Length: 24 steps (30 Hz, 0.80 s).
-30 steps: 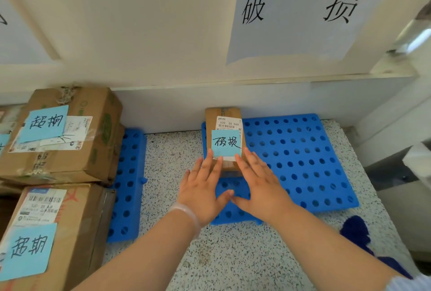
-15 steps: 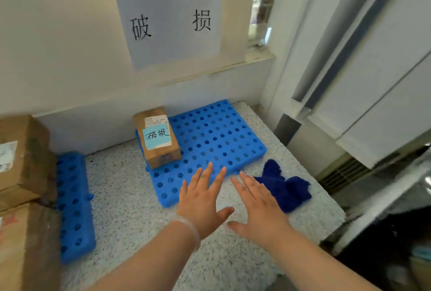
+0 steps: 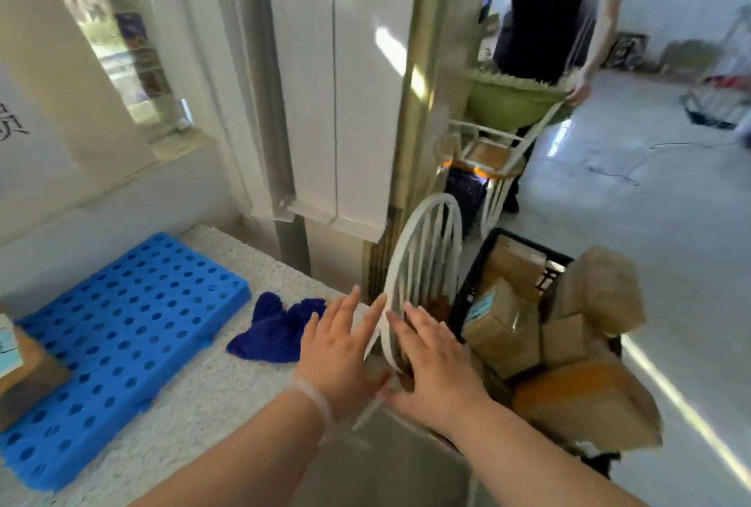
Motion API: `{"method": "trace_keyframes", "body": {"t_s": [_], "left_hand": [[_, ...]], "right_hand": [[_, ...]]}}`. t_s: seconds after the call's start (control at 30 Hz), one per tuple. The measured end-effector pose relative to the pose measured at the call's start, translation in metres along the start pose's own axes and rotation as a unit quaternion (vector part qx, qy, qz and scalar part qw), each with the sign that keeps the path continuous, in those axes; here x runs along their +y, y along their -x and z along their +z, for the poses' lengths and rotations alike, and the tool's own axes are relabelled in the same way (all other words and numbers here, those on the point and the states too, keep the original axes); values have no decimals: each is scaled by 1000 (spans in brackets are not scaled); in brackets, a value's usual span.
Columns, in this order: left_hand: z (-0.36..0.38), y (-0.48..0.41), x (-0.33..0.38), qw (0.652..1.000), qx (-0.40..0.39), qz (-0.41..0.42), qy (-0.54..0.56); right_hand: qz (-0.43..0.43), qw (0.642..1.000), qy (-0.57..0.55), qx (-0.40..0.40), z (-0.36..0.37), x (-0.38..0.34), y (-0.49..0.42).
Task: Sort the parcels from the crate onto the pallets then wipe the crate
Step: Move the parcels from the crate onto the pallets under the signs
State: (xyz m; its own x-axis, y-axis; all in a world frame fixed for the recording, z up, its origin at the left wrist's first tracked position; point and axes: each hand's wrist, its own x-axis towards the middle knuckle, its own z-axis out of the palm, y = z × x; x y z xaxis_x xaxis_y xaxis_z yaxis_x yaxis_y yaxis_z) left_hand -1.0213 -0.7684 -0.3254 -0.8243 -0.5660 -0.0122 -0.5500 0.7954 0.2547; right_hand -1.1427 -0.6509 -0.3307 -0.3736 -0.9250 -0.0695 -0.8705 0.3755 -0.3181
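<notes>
Hands: the left hand (image 3: pixel 339 352) and right hand (image 3: pixel 437 364) were both flat and empty, fingers spread, side by side over the right edge of the speckled white bench (image 3: pixel 195 417), gripping nothing.
Placed parcel: one brown cardboard parcel with a pale blue note (image 3: pixel 20 368) sat on the near-left corner of the blue perforated plastic pallet (image 3: pixel 134 328), well left of both hands.
Cloth: a dark blue crumpled cloth (image 3: pixel 276 330) lay on the bench just beside the pallet's right end, near the left hand's fingertips, untouched.
Chair: a white spindle-back wooden chair (image 3: pixel 422 263) stood between the bench edge and the crate, its curved rail right by the fingertips of both hands.
Crate: the black plastic crate (image 3: pixel 473 283) lay to the right of the hands and beyond the chair back, with several brown cardboard parcels (image 3: pixel 508 328) heaped in it at mixed angles.
Key relation: the right hand was the nearer to the crate; a box with a blue label lay closest, so the next reach probably ran rightward past the chair rail.
Progress: sorting looked far from finished; wiping not yet begun.
Background: another person in dark clothes (image 3: pixel 556 7) stood by a green basin (image 3: pixel 508 104) on a second chair.
</notes>
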Motion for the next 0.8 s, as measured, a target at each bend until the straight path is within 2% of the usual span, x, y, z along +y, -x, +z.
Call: {"method": "trace_keyframes", "body": {"t_s": [0.23, 0.37, 0.53, 0.63, 0.8], "left_hand": [[32, -59, 161, 994, -17, 105, 14], [54, -78, 228, 991, -41, 125, 13], [75, -91, 269, 987, -113, 112, 10], [89, -93, 282, 979, -171, 112, 16], [119, -96, 298, 963, -250, 101, 31]], "right_hand": [[135, 990, -25, 34, -63, 148, 71], [188, 981, -32, 39, -81, 208, 107], [257, 963, -72, 43, -79, 265, 136], [312, 944, -108, 15, -68, 289, 146], [404, 887, -225, -10, -43, 312, 147]]}}
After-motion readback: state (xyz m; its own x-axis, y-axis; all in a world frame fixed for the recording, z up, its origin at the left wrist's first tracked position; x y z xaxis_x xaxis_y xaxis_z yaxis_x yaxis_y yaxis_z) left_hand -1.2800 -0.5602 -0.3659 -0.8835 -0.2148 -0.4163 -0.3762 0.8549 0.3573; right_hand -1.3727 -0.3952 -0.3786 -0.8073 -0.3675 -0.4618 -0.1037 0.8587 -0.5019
